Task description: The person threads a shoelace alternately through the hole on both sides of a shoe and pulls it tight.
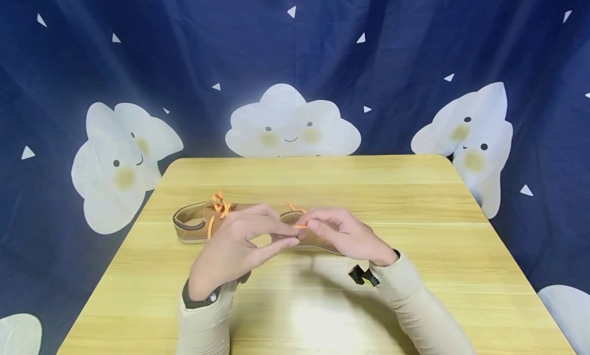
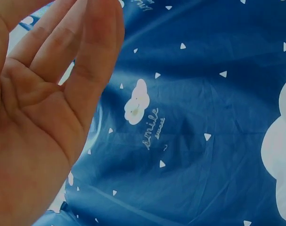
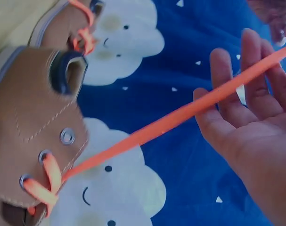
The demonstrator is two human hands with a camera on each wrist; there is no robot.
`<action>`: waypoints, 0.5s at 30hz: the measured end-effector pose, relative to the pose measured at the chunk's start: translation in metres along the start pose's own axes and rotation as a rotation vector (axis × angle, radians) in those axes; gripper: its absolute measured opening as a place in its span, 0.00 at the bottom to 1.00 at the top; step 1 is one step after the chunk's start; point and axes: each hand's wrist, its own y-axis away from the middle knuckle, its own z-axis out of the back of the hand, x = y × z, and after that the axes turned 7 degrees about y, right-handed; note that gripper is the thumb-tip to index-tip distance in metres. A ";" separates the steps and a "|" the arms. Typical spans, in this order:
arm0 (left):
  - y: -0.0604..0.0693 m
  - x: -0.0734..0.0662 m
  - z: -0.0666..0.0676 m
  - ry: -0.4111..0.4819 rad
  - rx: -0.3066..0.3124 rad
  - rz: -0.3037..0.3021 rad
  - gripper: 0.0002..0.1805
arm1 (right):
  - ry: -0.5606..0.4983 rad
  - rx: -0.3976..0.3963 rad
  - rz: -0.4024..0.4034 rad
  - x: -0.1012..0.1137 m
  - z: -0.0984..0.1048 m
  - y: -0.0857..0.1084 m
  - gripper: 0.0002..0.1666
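Note:
A tan shoe lies on the table under my hands, partly hidden by them. In the right wrist view its orange shoelace runs taut from the eyelets, across the fingers of my right hand. My right hand pinches that lace between thumb and forefinger in the head view. Close by, my left hand brings its thumb and forefinger together near the lace; whether they hold it is hidden. A second tan shoe, its orange lace threaded, lies behind my left hand.
The wooden table carries both shoes. Behind it hangs a dark blue curtain with white clouds and triangles. A small black device is strapped at my right wrist.

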 end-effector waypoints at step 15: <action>-0.003 0.001 -0.005 -0.036 0.068 -0.078 0.10 | -0.078 -0.026 -0.020 0.002 0.002 0.003 0.12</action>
